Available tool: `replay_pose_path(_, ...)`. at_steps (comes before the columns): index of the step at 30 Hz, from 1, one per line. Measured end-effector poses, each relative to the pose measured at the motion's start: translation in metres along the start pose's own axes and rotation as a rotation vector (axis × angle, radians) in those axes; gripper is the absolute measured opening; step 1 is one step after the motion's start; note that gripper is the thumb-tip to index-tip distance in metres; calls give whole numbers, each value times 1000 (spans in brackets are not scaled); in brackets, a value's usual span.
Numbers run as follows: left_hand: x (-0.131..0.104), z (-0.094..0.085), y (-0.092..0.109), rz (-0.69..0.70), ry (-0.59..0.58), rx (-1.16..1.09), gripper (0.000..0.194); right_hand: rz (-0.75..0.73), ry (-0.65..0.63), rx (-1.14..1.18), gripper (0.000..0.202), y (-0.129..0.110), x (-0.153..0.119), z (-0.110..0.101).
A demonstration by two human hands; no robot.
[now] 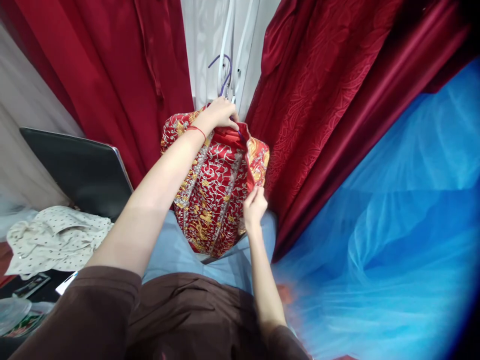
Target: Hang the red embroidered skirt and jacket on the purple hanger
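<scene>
A red jacket (pixel 213 190) with gold and silver embroidery hangs in front of me on a purple hanger (pixel 225 75). My left hand (pixel 219 114), a red string on its wrist, grips the jacket's collar at the base of the hanger's hook. Lower down, my right hand (pixel 255 205) pinches the jacket's front edge on the right side. The hanger's arms are hidden inside the garment.
Dark red gowns (pixel 330 100) hang to the left and right. Blue tulle (pixel 393 225) fills the lower right. A black chair back (pixel 78 170) stands at the left, with a cream dotted cloth (pixel 56 237) below it. White fabric hangs behind the hanger.
</scene>
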State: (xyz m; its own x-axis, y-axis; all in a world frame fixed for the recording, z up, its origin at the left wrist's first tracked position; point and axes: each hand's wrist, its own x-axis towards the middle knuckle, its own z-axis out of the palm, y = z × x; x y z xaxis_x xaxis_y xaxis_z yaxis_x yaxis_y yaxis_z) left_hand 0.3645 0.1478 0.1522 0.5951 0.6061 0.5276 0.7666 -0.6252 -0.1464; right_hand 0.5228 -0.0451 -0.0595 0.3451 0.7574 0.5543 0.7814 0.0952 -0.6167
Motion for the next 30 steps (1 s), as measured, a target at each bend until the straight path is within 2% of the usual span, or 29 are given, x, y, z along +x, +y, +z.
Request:
replay_pose_path(5, 8, 22, -3, -16, 116, -11, 17, -224, -96, 107, 46, -88, -7, 31)
replay_pose_path(7, 12, 28, -7, -18, 131, -34, 14, -273, -151, 144, 44, -108, -11, 50)
replay_pose_path(8, 13, 29, -8, -27, 131, -46, 13, -281, -183, 145, 42, -110, -12, 59)
replay_pose_path(10, 13, 29, -5, -39, 128, -64, 12, -261, -238, 108, 35, -99, -17, 78)
replay_pose_path(13, -7, 22, 7, 20, 189, -107, 25, -185, -287, 2, 25, -57, -22, 98)
replay_pose_path(15, -38, 21, 17, 46, 290, -148, 35, -151, -359, -38, 25, -26, -23, 103)
replay_pose_path(17, -82, 30, 24, -30, 402, -181, 39, -133, -414, -11, 20, -4, -22, 103)
replay_pose_path(18, -106, 40, 26, -117, 462, -196, 39, -121, -418, 17, 17, 4, -22, 102)
replay_pose_path(20, -155, 70, 30, -378, 596, -214, 45, -88, -385, 71, 16, 11, -22, 101)
replay_pose_path(22, -197, 108, 35, -625, 667, -191, 67, -42, -342, 93, 20, 12, -23, 104)
replay_pose_path(24, -226, 148, 40, -786, 605, -147, 82, 6, -287, 67, 27, 8, -24, 111)
replay_pose_path(25, -235, 167, 41, -839, 529, -142, 80, 26, -253, 32, 31, 4, -22, 115)
replay_pose_path(28, -247, 207, 35, -935, 353, -127, 55, 66, -145, -125, 44, -5, -10, 129)
replay_pose_path(30, -248, 219, 25, -955, 316, -102, 37, 54, -112, -218, 45, -10, 5, 136)
